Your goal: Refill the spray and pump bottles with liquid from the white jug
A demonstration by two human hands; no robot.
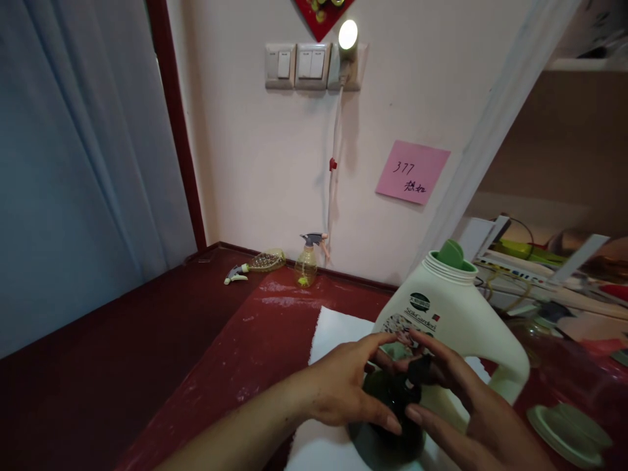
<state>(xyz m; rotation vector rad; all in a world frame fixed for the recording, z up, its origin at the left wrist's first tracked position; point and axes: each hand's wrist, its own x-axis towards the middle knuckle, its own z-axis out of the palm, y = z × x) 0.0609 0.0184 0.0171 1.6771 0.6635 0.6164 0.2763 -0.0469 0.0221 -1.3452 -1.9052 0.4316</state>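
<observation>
A dark green, round-bodied bottle [387, 439] stands low in front of me on a white sheet [338, 320]. My left hand [350, 383] curls around its upper part from the left, thumb along the near side. From the right, my right hand [466, 399] closes about the bottle's black top [419, 370], with its thumb close to the left thumb. The fingers partly hide the neck and top. Just behind stands a large cream jug [451, 314] with a handle, its neck uncapped and a green piece [450, 254] tilted in the opening.
By the wall, a yellowish spray bottle [306, 267] stands beside another lying on its side [265, 260]. A pale green lid [569, 432] rests at the right. Cluttered shelves [540, 268] border the right, a blue curtain [88, 170] the left. Red film [255, 333] covers the table.
</observation>
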